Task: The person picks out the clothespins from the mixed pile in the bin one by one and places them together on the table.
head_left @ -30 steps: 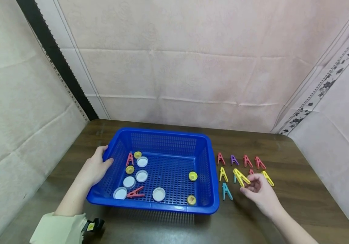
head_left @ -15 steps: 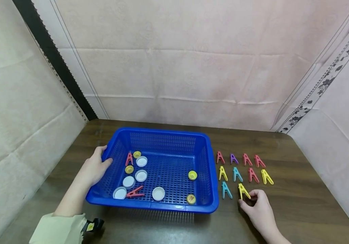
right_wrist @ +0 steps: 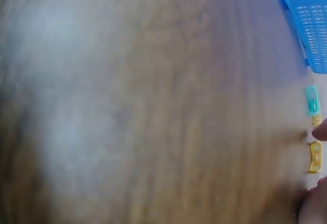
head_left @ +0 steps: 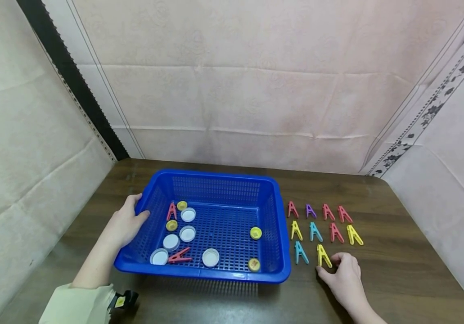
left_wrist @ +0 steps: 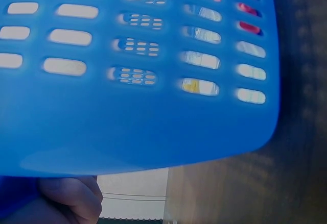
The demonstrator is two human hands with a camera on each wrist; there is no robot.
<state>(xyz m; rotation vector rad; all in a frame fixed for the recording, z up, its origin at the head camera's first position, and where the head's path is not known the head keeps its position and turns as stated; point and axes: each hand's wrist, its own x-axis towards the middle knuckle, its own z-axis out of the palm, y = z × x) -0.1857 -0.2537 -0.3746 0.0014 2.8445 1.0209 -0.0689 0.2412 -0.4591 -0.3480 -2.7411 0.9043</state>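
Observation:
My left hand (head_left: 128, 225) grips the left rim of a blue plastic basket (head_left: 215, 274), thumb over the edge. In the left wrist view, the slotted basket wall (left_wrist: 127, 132) hides most of that hand (left_wrist: 71, 198). On the table to the basket's right, a yellow clothespin (head_left: 323, 256) lies between the spread thumb and fingers of my right hand (head_left: 345, 279). The right wrist view shows gaps between this clothespin (right_wrist: 315, 157) and the fingertips. Just left of it lies a light-blue clothespin (head_left: 301, 253). Behind are rows of red, purple, yellow and blue clothespins.
Inside the basket are several white caps (head_left: 210, 257), several yellow caps (head_left: 256, 233) and two red clothespins (head_left: 180, 255). The wooden table (head_left: 402, 252) reaches a pale cloth backdrop (head_left: 236, 99) at the back and sides. A black strap is on the left wrist.
My right hand has brought the yellow clothespin down and toward the front, laid it in the front row beside the light-blue one, and let go. My left hand stays on the basket.

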